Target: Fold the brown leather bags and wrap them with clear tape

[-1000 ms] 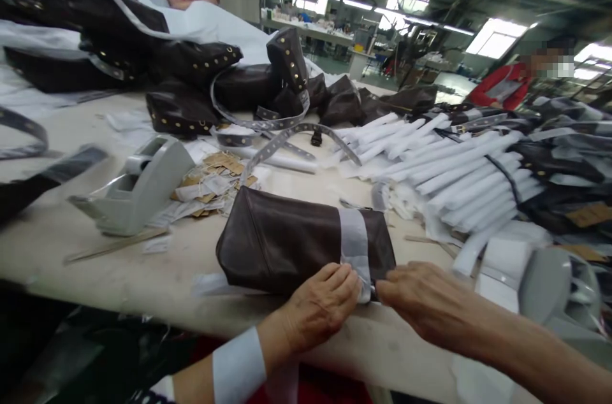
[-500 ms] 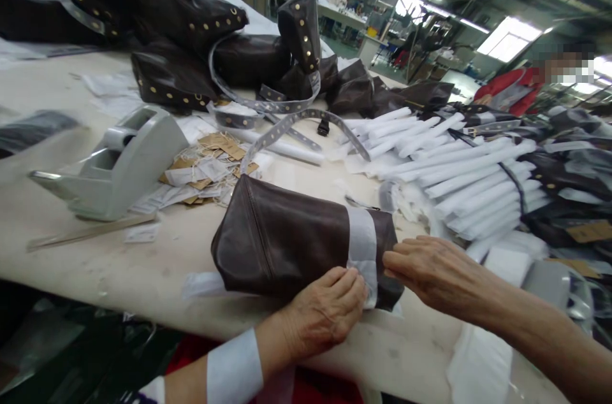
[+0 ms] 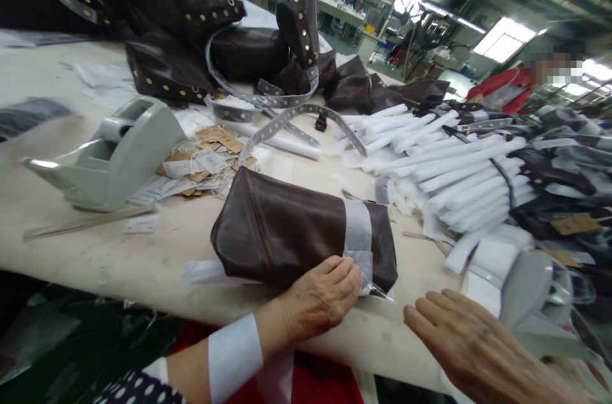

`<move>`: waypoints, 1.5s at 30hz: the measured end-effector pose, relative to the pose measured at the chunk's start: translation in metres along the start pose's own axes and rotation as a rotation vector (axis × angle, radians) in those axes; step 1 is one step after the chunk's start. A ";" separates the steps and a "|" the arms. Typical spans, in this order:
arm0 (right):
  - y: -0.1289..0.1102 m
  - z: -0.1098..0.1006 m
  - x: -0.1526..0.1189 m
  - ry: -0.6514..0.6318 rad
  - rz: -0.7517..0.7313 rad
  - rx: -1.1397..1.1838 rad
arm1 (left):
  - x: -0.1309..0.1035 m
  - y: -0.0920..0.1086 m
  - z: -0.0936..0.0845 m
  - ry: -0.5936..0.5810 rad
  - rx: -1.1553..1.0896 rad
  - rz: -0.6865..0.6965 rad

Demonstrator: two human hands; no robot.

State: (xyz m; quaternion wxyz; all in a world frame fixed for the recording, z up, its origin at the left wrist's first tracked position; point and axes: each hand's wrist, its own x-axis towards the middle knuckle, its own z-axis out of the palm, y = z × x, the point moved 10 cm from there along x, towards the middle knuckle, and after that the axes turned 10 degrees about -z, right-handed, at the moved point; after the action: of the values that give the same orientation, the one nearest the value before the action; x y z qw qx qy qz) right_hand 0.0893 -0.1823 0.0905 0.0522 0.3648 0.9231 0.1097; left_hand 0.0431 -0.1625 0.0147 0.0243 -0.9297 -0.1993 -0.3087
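Note:
A dark brown leather bag (image 3: 296, 225) lies on its side near the table's front edge, its grey studded strap (image 3: 282, 120) curving up behind it. A pale wrap (image 3: 357, 225) goes round the bag's right part. My left hand (image 3: 322, 299) rests at the lower edge of this wrap, its fingers together, pressing the wrap's end; clear film shows beside the fingertips. To the right of the bag, my right hand (image 3: 471, 343) hangs above the table's edge, away from the bag, with fingers bent and side by side. Whether it holds anything is hidden.
A grey tape dispenser (image 3: 112, 162) stands at left beside piled paper tags (image 3: 210, 158). More dark bags (image 3: 167, 66) lie behind. White paper rolls (image 3: 459, 168) and a second dispenser (image 3: 530, 289) are at right. A person in red (image 3: 507, 88) is farther back.
My right hand has left the bag's right end and moved down and right, toward me. My left hand remains at the pale wrap. The view has shifted slightly.

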 end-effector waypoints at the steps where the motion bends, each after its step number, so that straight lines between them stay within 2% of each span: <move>1: -0.003 -0.002 -0.003 0.011 0.007 -0.015 | 0.000 0.000 -0.001 0.006 -0.002 0.002; 7: -0.017 -0.015 -0.014 0.095 0.041 0.001 | 0.001 0.001 0.000 -0.008 0.007 0.018; 11: -0.022 -0.010 -0.006 -0.010 -0.028 0.125 | 0.001 0.002 0.001 -0.018 0.020 0.023; 13: -0.016 -0.008 0.003 -0.030 -0.067 0.163 | 0.001 0.001 0.000 -0.011 0.014 0.020; 15: -0.003 0.001 0.015 -0.052 -0.084 0.189 | 0.001 0.001 -0.002 0.005 0.003 0.013; 19: 0.024 0.035 0.040 -0.160 -0.142 0.180 | 0.002 0.000 -0.007 0.027 -0.015 0.008; 22: 0.036 0.052 0.056 -0.190 -0.186 0.150 | 0.003 -0.001 -0.008 0.030 -0.021 0.002; 29: 0.046 0.061 0.078 -0.220 -0.202 0.135 | 0.004 -0.004 -0.007 0.020 -0.080 -0.013; 35: 0.045 0.074 0.083 -0.283 -0.226 0.150 | 0.005 -0.004 -0.006 -0.013 -0.086 -0.015; 38: 0.048 0.080 0.086 -0.340 -0.185 0.149 | 0.005 -0.004 -0.007 -0.017 -0.089 -0.014; 42: 0.060 0.089 0.087 -0.495 -0.030 0.112 | 0.005 -0.004 -0.007 -0.014 -0.074 -0.012; 45: 0.065 0.087 0.087 -0.514 0.049 0.093 | 0.006 -0.004 -0.007 -0.004 -0.073 -0.016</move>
State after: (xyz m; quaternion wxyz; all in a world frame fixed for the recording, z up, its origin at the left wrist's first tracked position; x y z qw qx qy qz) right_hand 0.0843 -0.0622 0.0205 0.2656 0.4050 0.8744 -0.0280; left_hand 0.0418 -0.1581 0.0237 -0.0123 -0.9290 -0.1953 -0.3142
